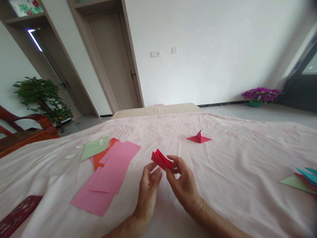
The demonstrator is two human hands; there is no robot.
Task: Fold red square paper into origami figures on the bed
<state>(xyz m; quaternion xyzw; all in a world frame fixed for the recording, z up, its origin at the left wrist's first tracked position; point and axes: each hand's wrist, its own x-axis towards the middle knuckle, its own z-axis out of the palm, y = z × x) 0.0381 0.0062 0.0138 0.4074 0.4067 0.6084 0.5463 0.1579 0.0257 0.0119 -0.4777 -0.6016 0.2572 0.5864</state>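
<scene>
A small folded red paper piece (161, 159) is held just above the pink flowered tablecloth (223, 165). My right hand (183, 183) pinches its right end between thumb and fingers. My left hand (148, 188) rests right beside it, its thumb and forefinger curled against the paper's left lower edge. A finished red folded shape (198, 138) lies on the cloth farther away, beyond both hands.
Pink paper sheets (109, 178) lie left of my hands, with orange (101, 158) and light green (95, 148) sheets behind them. Folded teal and green papers (303, 180) sit at the right edge. A dark red patterned object (17, 215) lies at bottom left. A wooden chair (24, 132) stands left.
</scene>
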